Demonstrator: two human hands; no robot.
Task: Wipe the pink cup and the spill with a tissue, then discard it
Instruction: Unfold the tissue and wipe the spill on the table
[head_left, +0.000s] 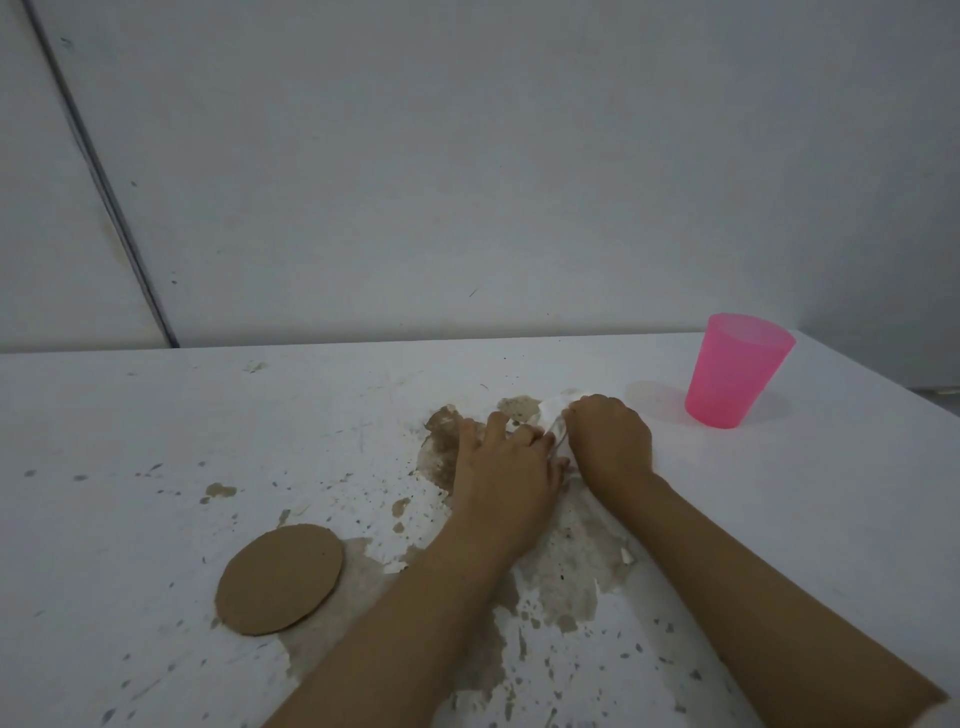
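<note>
As right hand (610, 441) grips tissue (554, 408), cup (737, 376) upright

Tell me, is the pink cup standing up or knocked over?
Upright: the pink cup stands on its narrow base on the white table, its open rim facing up.

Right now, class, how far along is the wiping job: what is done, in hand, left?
Done: the pink cup stands upright, apart from the hands; whether it was wiped cannot be told. In hand: the right hand grips the tissue on the table, left hand spread beside it. Left: finishing the wipe and discarding the tissue; no bin shows.
</note>
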